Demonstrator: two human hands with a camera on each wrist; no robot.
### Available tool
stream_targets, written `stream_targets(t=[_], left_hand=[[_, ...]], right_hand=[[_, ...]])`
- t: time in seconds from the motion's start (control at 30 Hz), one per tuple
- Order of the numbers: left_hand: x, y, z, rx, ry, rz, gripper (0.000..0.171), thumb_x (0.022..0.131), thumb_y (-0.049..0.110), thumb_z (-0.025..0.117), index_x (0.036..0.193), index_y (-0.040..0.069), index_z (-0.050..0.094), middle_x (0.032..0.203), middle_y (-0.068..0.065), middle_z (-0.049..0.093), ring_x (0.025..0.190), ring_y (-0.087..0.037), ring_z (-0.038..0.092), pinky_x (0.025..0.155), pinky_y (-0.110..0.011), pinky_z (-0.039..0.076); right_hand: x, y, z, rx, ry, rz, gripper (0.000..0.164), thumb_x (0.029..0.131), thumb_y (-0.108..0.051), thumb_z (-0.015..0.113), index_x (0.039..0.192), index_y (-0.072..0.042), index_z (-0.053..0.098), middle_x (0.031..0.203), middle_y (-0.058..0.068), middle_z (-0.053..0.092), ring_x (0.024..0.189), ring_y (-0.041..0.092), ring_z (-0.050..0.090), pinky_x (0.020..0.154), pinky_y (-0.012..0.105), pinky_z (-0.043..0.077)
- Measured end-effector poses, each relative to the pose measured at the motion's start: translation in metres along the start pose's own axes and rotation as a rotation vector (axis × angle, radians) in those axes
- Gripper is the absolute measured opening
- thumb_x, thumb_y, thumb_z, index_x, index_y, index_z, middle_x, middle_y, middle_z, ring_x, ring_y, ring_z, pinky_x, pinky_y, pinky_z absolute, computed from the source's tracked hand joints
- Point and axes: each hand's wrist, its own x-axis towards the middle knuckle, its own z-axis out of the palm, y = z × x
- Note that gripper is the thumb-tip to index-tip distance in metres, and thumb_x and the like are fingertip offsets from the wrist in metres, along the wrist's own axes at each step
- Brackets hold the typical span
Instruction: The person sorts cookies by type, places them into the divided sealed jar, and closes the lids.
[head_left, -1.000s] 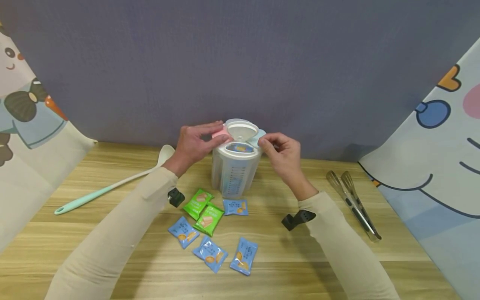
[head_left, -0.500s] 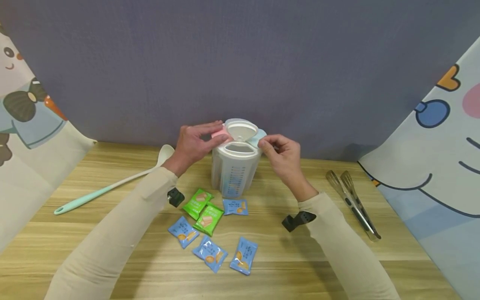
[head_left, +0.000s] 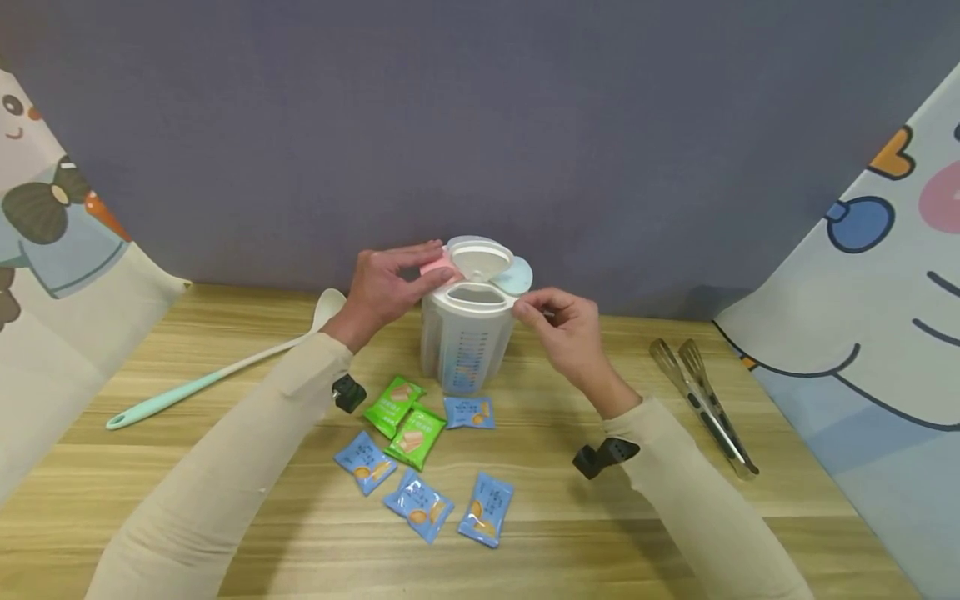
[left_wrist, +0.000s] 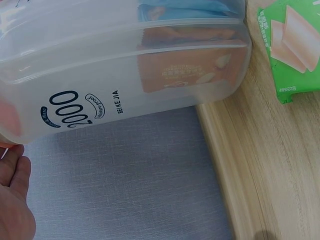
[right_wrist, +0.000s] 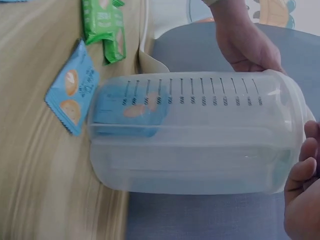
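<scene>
A translucent storage container [head_left: 471, 350] with compartments stands at the table's back in the head view. Its white front flap [head_left: 482, 263] is raised over an opening. To its sides are a pink lid [head_left: 441, 264] and a pale blue lid [head_left: 516, 275]. My left hand [head_left: 386, 287] holds the container's top at the pink lid, thumb in front and fingers behind. Curled fingers of my right hand [head_left: 566, 333] pinch the right rim, just in front of the blue lid. Through the wall, a blue snack packet [right_wrist: 130, 112] shows at the bottom, and an orange packet [left_wrist: 190, 69] in another compartment.
Two green snack packets [head_left: 416, 437] and several blue packets [head_left: 486, 510] lie on the table [head_left: 570, 533] before the container. A long-handled white and mint spoon [head_left: 225, 371] lies left, metal tongs [head_left: 708, 408] right. A grey wall [head_left: 480, 125] rises behind.
A blue packet seen in the front opening one second ago has dropped into the container. My right hand has shifted slightly forward along the rim, uncovering the blue lid. The left hand stays put.
</scene>
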Motion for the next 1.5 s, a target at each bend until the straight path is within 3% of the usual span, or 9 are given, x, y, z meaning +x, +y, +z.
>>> stream_targets(t=[0.17,0.23,0.4,0.57,0.77,1.03,1.1,1.33,1.5], left_hand=[[0.0,0.0,0.0,0.007,0.003,0.009,0.032,0.075,0.019,0.083,0.102,0.005,0.073,0.107,-0.006,0.068,0.098,-0.016,0.065,0.086,-0.033,0.05],[0.0,0.0,0.0,0.007,-0.001,0.003,0.033,0.075,0.019,0.083,0.103,0.005,0.073,0.107,-0.006,0.068,0.098,-0.016,0.065,0.086,-0.033,0.05],[0.0,0.0,0.0,0.008,-0.015,-0.012,0.034,0.075,0.02,0.082,0.104,0.005,0.073,0.108,-0.006,0.067,0.1,-0.017,0.065,0.086,-0.034,0.05],[0.0,0.0,0.0,0.011,-0.017,-0.013,0.035,0.075,0.021,0.083,0.104,0.005,0.073,0.108,-0.006,0.067,0.1,-0.017,0.065,0.087,-0.034,0.05],[0.0,-0.001,-0.001,0.002,0.002,0.0,0.034,0.073,0.019,0.084,0.102,0.004,0.073,0.107,-0.007,0.068,0.099,-0.017,0.065,0.087,-0.033,0.05],[0.0,-0.001,-0.002,0.007,0.01,0.01,0.032,0.073,0.017,0.084,0.101,0.004,0.074,0.107,-0.007,0.068,0.099,-0.017,0.065,0.087,-0.032,0.05],[-0.001,-0.001,-0.001,0.006,0.01,0.006,0.033,0.073,0.018,0.084,0.101,0.004,0.074,0.107,-0.007,0.068,0.099,-0.017,0.065,0.087,-0.032,0.05],[-0.001,-0.002,-0.001,0.02,0.004,0.0,0.034,0.073,0.019,0.084,0.102,0.005,0.073,0.108,-0.007,0.068,0.099,-0.017,0.065,0.087,-0.032,0.05],[0.0,-0.002,-0.001,0.003,0.008,0.011,0.034,0.073,0.018,0.084,0.102,0.005,0.073,0.107,-0.007,0.068,0.099,-0.018,0.065,0.087,-0.032,0.05]], right_hand=[[-0.007,0.0,-0.001,0.036,-0.055,-0.032,0.008,0.084,0.009,0.067,0.081,0.015,0.063,0.074,0.004,0.066,0.068,0.011,0.057,0.056,0.02,0.048],[-0.01,-0.004,-0.001,0.042,-0.073,-0.029,0.01,0.084,0.011,0.065,0.081,0.018,0.06,0.074,0.013,0.066,0.068,0.011,0.057,0.056,0.02,0.048],[-0.026,-0.007,-0.005,-0.021,-0.169,0.025,0.008,0.084,0.012,0.064,0.082,0.019,0.06,0.075,0.025,0.063,0.062,0.008,0.053,0.05,0.018,0.043],[-0.042,0.01,-0.012,-0.066,-0.299,0.112,0.008,0.085,0.007,0.066,0.083,0.014,0.063,0.076,0.017,0.066,0.057,0.006,0.049,0.044,0.02,0.038],[-0.057,0.018,-0.011,-0.121,-0.459,0.246,0.005,0.085,-0.003,0.07,0.086,0.002,0.07,0.077,0.001,0.067,0.066,0.012,0.055,0.05,0.02,0.042],[-0.075,0.029,0.002,-0.117,-0.722,0.322,0.007,0.085,0.0,0.069,0.089,0.005,0.07,0.084,0.005,0.069,0.062,0.007,0.052,0.05,0.019,0.042],[-0.079,0.031,0.005,-0.09,-0.765,0.334,0.008,0.083,0.002,0.07,0.09,0.006,0.069,0.084,0.008,0.069,0.065,0.01,0.055,0.053,0.023,0.046],[-0.09,0.037,0.007,-0.043,-0.851,0.403,0.01,0.082,-0.003,0.073,0.091,0.001,0.071,0.084,0.0,0.07,0.076,0.012,0.063,0.071,0.031,0.054],[-0.095,0.04,0.002,-0.022,-0.895,0.402,0.007,0.081,-0.007,0.074,0.086,-0.003,0.072,0.08,-0.002,0.069,0.073,0.01,0.063,0.07,0.031,0.054]])
